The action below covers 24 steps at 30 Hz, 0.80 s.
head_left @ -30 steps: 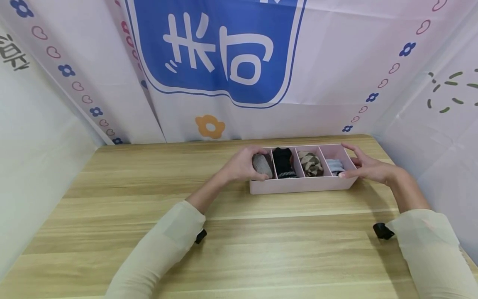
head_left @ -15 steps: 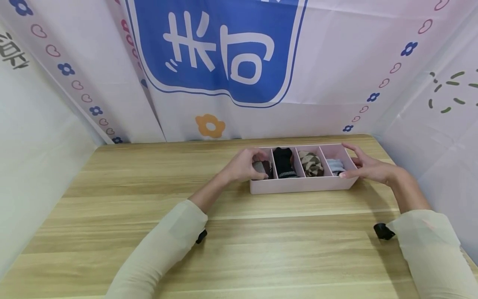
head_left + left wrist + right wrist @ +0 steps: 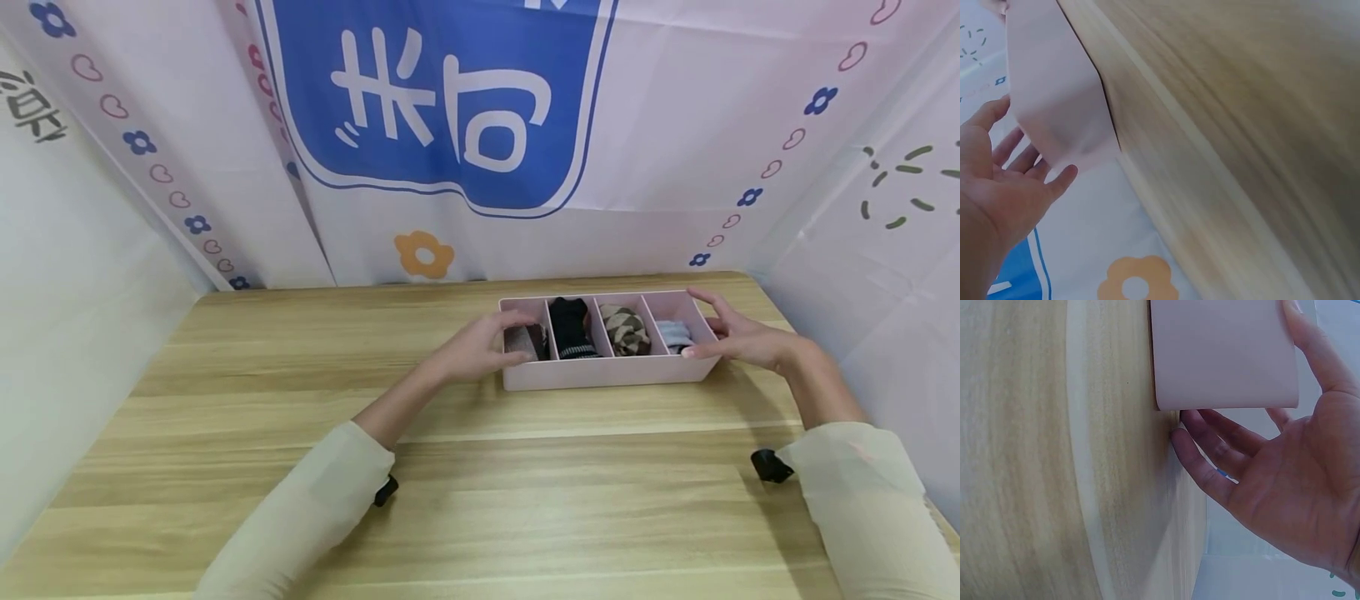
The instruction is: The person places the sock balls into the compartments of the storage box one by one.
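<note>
A long pink divider box (image 3: 603, 372) stands toward the table's back right. Its leftmost compartment holds a grey-and-dark rolled sock (image 3: 520, 342). Beside that lie a black sock (image 3: 572, 327) with a striped cuff, a brown-and-beige patterned sock (image 3: 624, 329) and a light blue-grey sock (image 3: 672, 333). My left hand (image 3: 474, 346) is at the box's left end, fingers spread and loose, with the fingertips over the grey sock's compartment in the head view. My right hand (image 3: 742, 340) grips the right end, thumb at the front rim and fingers behind the end wall (image 3: 1225, 356).
The wooden table (image 3: 300, 367) extends left and in front of the box. A printed white cloth wall (image 3: 637, 167) rises behind its back edge, with more cloth at both sides. Dark wrist-camera mounts (image 3: 771, 465) show beneath the sleeves.
The left fingers have let go of the grey sock, which sits lower in its compartment, and the left hand has drawn back leftward. The right hand and box have stayed put.
</note>
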Tool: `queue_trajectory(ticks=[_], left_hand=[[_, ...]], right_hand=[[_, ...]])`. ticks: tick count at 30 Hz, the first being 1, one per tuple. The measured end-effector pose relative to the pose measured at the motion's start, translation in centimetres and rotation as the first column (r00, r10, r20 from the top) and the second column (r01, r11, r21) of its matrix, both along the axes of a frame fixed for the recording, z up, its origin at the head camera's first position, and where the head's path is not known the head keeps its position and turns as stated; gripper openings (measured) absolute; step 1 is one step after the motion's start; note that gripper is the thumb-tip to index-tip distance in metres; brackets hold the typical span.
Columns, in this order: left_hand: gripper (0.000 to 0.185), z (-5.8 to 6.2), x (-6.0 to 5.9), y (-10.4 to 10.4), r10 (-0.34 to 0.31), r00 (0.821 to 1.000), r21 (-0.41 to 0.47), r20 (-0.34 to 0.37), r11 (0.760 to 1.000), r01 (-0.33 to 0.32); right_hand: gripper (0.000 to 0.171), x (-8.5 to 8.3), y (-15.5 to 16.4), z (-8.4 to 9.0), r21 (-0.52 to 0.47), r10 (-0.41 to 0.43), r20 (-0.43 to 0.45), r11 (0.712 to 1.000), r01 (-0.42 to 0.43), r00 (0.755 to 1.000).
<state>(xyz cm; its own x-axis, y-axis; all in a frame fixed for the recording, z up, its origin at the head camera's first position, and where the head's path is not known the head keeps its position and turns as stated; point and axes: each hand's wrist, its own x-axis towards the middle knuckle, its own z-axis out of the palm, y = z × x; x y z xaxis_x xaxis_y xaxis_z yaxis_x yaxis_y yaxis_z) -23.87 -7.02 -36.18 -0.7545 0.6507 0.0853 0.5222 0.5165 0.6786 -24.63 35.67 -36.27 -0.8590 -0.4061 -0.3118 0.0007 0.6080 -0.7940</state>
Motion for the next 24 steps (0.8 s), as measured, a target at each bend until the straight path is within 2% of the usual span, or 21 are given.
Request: queue_trajectory(ticks=[2,6,13,19,24], left_hand=[[0.061,0.2,0.5,-0.7,-0.023,1.000,-0.016,-0.009,1.000,0.023],[0.063,0.3,1.6,-2.3,-0.044,0.998,0.012,-0.033,0.999,0.045],[0.062,0.6,3.4,-5.6,0.014,0.997,0.073,-0.079,0.997,-0.009],[0.061,0.8,4.4,-8.0,0.040,0.993,0.071,-0.111,0.997,-0.032],[0.061,1.1,5.1,-9.9,0.089,0.989,0.072,-0.118,0.994,-0.081]], right_hand=[[0.109,-0.1,0.0,0.0,0.001,0.003,0.001,1.000,-0.003,1.000],[0.109,-0.1,0.0,0.0,0.002,0.007,0.002,1.000,-0.007,1.000],[0.109,-0.4,0.4,0.0,0.002,0.001,-0.002,1.000,-0.001,1.000],[0.107,-0.4,1.0,-0.2,0.000,-0.004,-0.011,1.000,0.004,1.000],[0.107,-0.3,1.2,-0.3,-0.004,-0.017,-0.031,1.000,0.017,0.999]])
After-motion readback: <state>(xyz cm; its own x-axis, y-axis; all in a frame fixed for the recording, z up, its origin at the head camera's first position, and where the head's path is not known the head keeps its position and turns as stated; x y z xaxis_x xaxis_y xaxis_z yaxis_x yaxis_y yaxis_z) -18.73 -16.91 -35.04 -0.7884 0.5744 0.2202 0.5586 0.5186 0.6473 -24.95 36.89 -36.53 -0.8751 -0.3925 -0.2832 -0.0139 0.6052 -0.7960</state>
